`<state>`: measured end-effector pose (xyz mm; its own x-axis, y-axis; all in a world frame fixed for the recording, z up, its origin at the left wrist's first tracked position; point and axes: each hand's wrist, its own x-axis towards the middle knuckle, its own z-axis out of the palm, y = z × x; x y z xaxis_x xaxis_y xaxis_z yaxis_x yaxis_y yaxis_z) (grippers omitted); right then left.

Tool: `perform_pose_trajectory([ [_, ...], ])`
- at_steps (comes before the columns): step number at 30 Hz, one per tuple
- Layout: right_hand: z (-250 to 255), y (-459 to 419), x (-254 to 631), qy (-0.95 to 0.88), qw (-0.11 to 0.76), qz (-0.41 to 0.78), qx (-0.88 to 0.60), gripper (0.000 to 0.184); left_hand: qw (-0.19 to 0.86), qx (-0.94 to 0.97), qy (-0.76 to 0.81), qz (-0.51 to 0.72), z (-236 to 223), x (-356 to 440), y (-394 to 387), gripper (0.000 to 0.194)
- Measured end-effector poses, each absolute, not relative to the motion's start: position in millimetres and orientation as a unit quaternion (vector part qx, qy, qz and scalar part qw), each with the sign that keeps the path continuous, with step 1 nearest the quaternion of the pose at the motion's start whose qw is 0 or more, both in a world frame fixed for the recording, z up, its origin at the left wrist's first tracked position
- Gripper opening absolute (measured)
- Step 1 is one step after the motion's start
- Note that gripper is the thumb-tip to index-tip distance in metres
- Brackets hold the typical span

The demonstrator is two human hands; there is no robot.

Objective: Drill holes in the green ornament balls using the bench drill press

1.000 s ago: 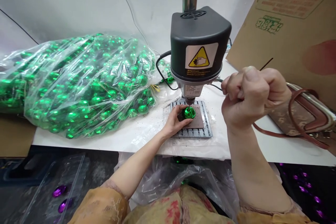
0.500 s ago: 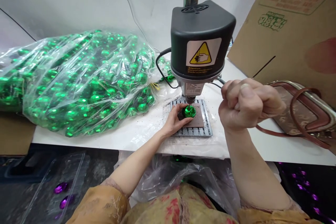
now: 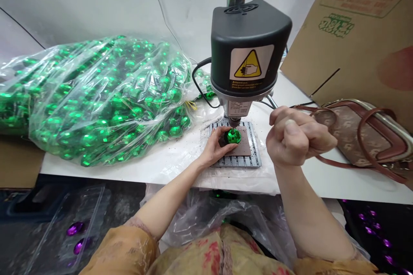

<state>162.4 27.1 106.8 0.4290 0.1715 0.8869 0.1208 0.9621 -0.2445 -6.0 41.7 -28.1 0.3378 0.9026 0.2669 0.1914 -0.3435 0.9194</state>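
- One green bead [image 3: 234, 136] sits between the thumb and forefinger of the left hand [image 3: 213, 147], which pinches it from the side; the other fingers are mostly hidden.
- Under the bead, just ahead of the left palm, lies a brown pad [image 3: 246, 146] on a slotted metal plate [image 3: 256, 160].
- Directly above the left fingertips stands the chuck [image 3: 234, 123] of a black drill press [image 3: 250, 30]. Its tip meets the top of the bead or very nearly so; how deep it goes I cannot tell.
- The right hand [image 3: 292, 139] is curled into a tight fist, well apart from the left and higher up. What it closes on is hidden; a metal rod [image 3: 272, 101] runs from the press towards it, so a lever seems likely.
- Over the last second the right fist drops and shifts inward, uncovering more of the handbag [image 3: 364, 129] beyond it. The left hand and the bead stay practically where they are.
- That lowering fits a feed lever being pulled down, so I judge a drilling stroke to be under way, with the left hand steadying the bead.
- Far to the left of the left hand bulges a clear bag [image 3: 112, 103] full of similar green beads.
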Motion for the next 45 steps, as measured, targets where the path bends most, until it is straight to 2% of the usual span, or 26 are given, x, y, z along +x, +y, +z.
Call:
perform_pose_trajectory([
  [4,126,24,158,-0.488,0.851,0.059,-0.188,0.049,0.404,0.708,0.393,0.425,-30,-6,43,0.055],
  [8,167,26,157,-0.451,0.846,0.133,-0.251,0.039,0.390,0.708,0.397,0.436,-27,-3,41,0.055],
  [14,186,34,163,-0.475,0.819,0.171,-0.273,0.040,0.279,0.712,0.422,0.487,-9,-15,-12,0.045],
  [17,182,34,164,-0.485,0.816,0.163,-0.270,0.039,0.263,0.806,0.320,0.423,-13,-37,-59,0.045],
  [19,181,34,164,-0.484,0.815,0.164,-0.274,0.039,0.183,0.884,0.256,0.346,-25,-54,-89,0.045],
  [22,182,33,163,-0.478,0.814,0.174,-0.282,0.038,0.014,0.944,0.257,0.206,-47,-78,-121,0.042],
  [25,182,33,163,-0.466,0.819,0.175,-0.284,0.038,-0.014,0.949,0.277,0.147,-58,-96,-131,0.042],
  [29,181,34,162,-0.457,0.826,0.171,-0.281,0.037,-0.015,0.918,0.242,0.314,-43,-104,-94,0.038],
  [31,180,34,162,-0.459,0.826,0.168,-0.280,0.036,-0.026,0.895,0.280,0.347,-25,-103,-54,0.035],
  [32,179,34,162,-0.461,0.825,0.167,-0.280,0.036,-0.033,0.891,0.311,0.330,-16,-102,-32,0.031],
  [34,179,34,163,-0.463,0.824,0.166,-0.279,0.036,-0.060,0.879,0.419,0.220,1,-100,9,0.024],
  [37,179,32,163,-0.470,0.819,0.169,-0.281,0.037,-0.120,0.760,0.637,0.055,12,-100,53,0.010],
  [38,179,31,163,-0.472,0.818,0.170,-0.282,0.037,-0.134,0.719,0.681,0.026,12,-101,62,0.011],
  [41,179,30,162,-0.474,0.818,0.169,-0.278,0.037,-0.157,0.690,0.706,0.041,3,-110,82,0.019],
  [45,178,30,160,-0.470,0.825,0.166,-0.268,0.037,-0.141,0.765,0.618,0.113,-6,-127,108,0.029],
])
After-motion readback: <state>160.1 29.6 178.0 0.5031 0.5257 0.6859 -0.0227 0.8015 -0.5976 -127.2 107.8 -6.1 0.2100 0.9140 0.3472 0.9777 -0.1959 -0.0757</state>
